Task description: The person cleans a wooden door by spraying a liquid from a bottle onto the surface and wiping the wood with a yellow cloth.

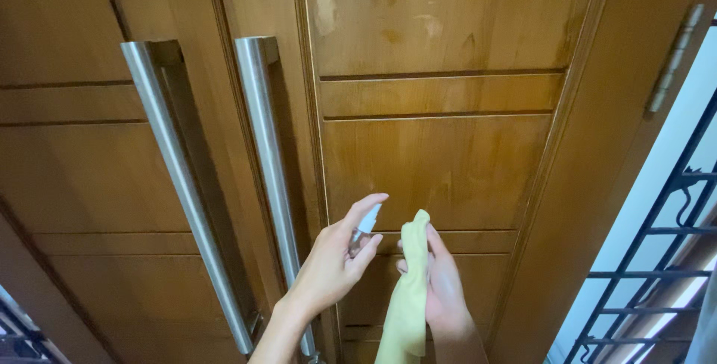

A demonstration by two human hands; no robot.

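My left hand [332, 263] grips a small spray bottle [365, 226] with a white nozzle, index finger over its top, pointed toward the wooden door panel [437, 170]. My right hand [444, 282] is closed on a yellow cloth [409, 289] that hangs down from the fingers, its upper end sticking up just right of the nozzle. Both hands are close together, low in the view, in front of the right door leaf of a brown double door.
Two long vertical brushed-metal handles [179, 185] [270, 170] run down the door leaves left of my hands. Pale worn patches mark the upper panel [388, 5]. A hinge [674, 58] sits on the frame at the right, beside a black metal grille [657, 259].
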